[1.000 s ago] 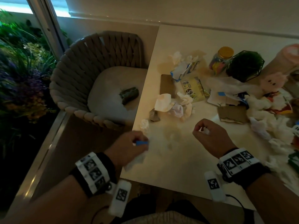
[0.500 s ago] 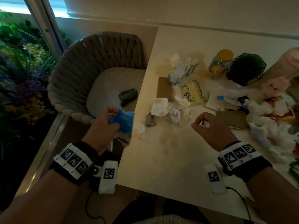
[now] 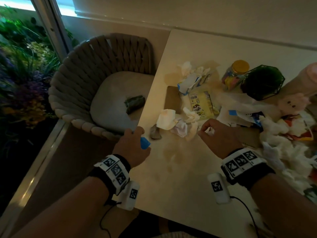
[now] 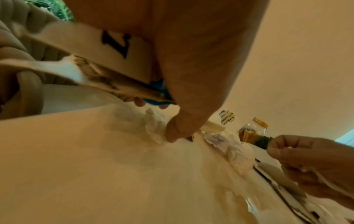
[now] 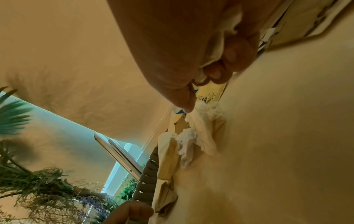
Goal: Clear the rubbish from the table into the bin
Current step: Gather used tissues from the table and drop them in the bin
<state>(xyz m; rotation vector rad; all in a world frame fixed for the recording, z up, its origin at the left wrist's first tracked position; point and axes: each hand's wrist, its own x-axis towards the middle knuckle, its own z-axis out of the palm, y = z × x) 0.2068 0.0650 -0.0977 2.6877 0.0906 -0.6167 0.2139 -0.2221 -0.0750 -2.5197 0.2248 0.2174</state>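
Observation:
My left hand (image 3: 135,143) is at the table's (image 3: 180,182) left edge and grips a blue and white wrapper (image 3: 145,143). In the left wrist view the wrapper (image 4: 118,63) is a flat printed piece under my fingers, and my thumb touches a crumpled tissue (image 4: 153,125) on the table. My right hand (image 3: 214,134) hovers over the table with its fingers curled round a white tissue (image 5: 220,40). Just beyond it lie several crumpled tissues (image 3: 178,122) and a yellow packet (image 3: 200,103). No bin shows in any view.
A woven chair (image 3: 85,74) stands left of the table with a dark green wad (image 3: 134,105) on its cushion. Further back are a yellow-lidded jar (image 3: 235,74), a plant in a black wire holder (image 3: 262,83) and a plush toy (image 3: 289,103). White fluff (image 3: 283,148) is heaped on the right.
My left hand swung left off the table with the blue wrapper, then came back to the table's edge. My right hand kept its tissue and barely moved.

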